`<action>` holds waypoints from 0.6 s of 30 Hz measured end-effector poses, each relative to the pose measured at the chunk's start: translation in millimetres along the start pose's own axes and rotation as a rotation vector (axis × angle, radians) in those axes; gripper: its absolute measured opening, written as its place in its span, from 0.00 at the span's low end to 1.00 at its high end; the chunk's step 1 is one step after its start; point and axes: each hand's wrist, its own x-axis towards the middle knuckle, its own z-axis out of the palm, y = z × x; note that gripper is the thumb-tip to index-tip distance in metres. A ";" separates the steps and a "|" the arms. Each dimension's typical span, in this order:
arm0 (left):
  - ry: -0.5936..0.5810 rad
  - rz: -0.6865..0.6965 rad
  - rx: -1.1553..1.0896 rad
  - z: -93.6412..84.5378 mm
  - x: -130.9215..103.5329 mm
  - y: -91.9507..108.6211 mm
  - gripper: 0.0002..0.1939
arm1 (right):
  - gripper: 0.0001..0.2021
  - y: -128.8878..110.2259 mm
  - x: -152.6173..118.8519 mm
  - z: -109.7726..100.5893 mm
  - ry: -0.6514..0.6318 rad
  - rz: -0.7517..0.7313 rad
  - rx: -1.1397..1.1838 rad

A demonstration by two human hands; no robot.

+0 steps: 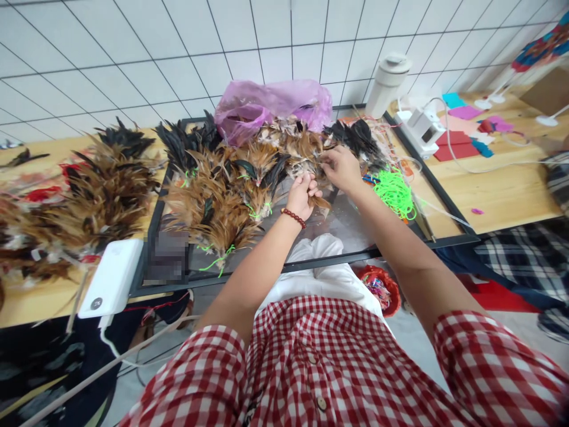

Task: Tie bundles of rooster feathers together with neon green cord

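Observation:
My left hand (pixel 303 194), a beaded bracelet on its wrist, is closed in a fist on brown feathers (pixel 322 205), whose tips stick out below the fingers. Just to its right, my right hand (pixel 341 168) has its fingers bent together at the edge of a loose pile of brown feathers (pixel 306 149); what lies between the fingertips is hidden. Tied feather bundles (pixel 213 213) with green cord spread to the left of my hands. A heap of bright green elastic cord (pixel 395 193) sits beside my right forearm.
A pink plastic bag (pixel 275 107) lies behind the feathers, with black feathers (pixel 355 137) to its right. A white bottle (pixel 387 86) and a power strip (pixel 418 127) stand at the back right. A white power bank (pixel 113 276) rests front left, near more feather bundles (pixel 111 184).

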 end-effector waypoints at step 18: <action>-0.058 0.019 0.031 -3.1 -4.2 -2.5 0.11 | 0.09 21.6 -21.5 -23.5 0.202 0.058 0.272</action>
